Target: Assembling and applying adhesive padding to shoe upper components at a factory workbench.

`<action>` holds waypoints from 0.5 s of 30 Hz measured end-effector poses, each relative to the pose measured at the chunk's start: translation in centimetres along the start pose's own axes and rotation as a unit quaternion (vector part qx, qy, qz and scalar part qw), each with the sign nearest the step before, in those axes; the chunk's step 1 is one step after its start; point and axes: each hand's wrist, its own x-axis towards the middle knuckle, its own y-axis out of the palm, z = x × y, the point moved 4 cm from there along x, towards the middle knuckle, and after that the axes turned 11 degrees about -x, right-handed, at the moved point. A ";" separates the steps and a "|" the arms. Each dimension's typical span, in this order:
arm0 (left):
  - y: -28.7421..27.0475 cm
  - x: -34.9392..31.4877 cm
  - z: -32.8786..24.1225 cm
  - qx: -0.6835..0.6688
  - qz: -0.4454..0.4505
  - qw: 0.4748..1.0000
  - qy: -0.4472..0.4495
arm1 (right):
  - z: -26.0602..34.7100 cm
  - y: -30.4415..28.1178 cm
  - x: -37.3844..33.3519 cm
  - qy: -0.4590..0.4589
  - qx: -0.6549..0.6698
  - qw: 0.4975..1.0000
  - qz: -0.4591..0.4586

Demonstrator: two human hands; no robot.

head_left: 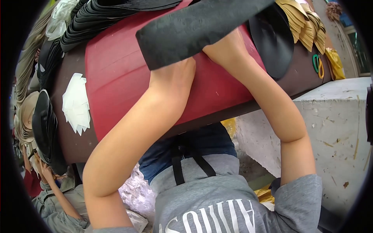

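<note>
Mid-handling: both hands, left hand (173,79) and right hand (225,48), fingers hidden so grip unclear, under a flat black foam sheet (194,27) at twelve o'clock over a red sheet-covered worktable (120,77); likely next, careful repositioning.

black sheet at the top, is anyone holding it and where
Both hands, left hand and right hand, reach under the black sheet at its near edge over the red sheet; fingers are hidden, so the grip cannot be told.

Scuffed white concrete block (334,128), daylight.
</note>
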 end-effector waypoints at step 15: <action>0.3 2.0 -0.5 -0.090 -0.055 0.989 -0.102 | -0.9 -2.8 0.3 0.053 0.154 0.985 0.060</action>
